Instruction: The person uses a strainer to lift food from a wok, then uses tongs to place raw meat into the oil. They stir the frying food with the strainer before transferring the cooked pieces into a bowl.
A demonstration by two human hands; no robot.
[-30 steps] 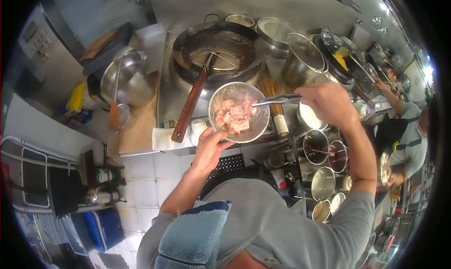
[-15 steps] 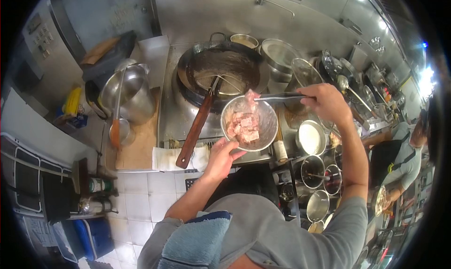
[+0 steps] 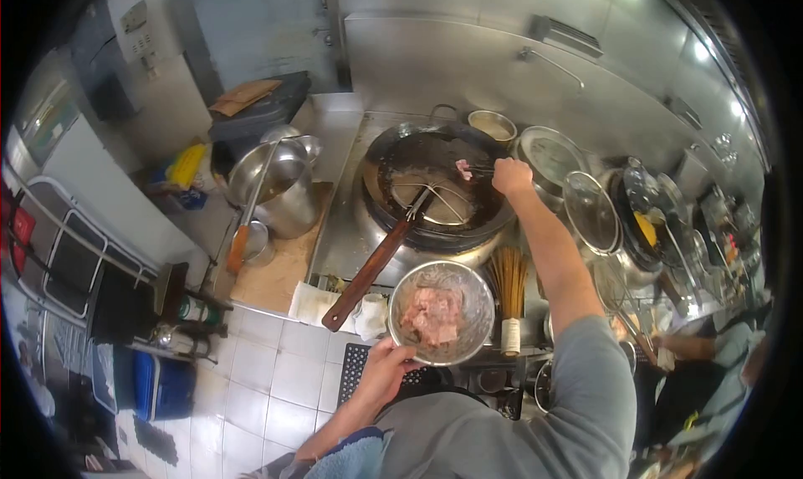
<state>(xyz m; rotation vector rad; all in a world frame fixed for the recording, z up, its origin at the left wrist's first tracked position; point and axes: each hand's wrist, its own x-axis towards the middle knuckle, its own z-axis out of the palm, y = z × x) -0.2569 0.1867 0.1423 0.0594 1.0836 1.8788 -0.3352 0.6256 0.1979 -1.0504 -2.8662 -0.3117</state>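
Note:
My left hand (image 3: 386,372) grips the near left rim of a metal bowl (image 3: 482,332), its thumb over the edge. Inside the bowl lie several pieces of raw pink meat (image 3: 433,313). My right hand (image 3: 512,176) is closed around tongs (image 3: 483,171), reaching over the right side of a large dark wok (image 3: 383,163). At the tips of the tongs is one piece of meat (image 3: 463,169), above the wok's inner surface. A strainer with a wooden handle (image 3: 372,270) rests in the wok, its handle sticking out toward me.
Left of the wok stands a tall metal pot (image 3: 293,196) with a ladle across it. A bamboo brush (image 3: 508,299) lies right of the bowl. Behind it are a mesh strainer (image 3: 592,213) and a covered pot (image 3: 552,154). Another person's arm (image 3: 690,347) shows at right.
My right hand has carried a piece of meat in the tongs from above the bowl forward over the wok. The view has shifted; the bowl stays in my left hand, now farther from the wok.

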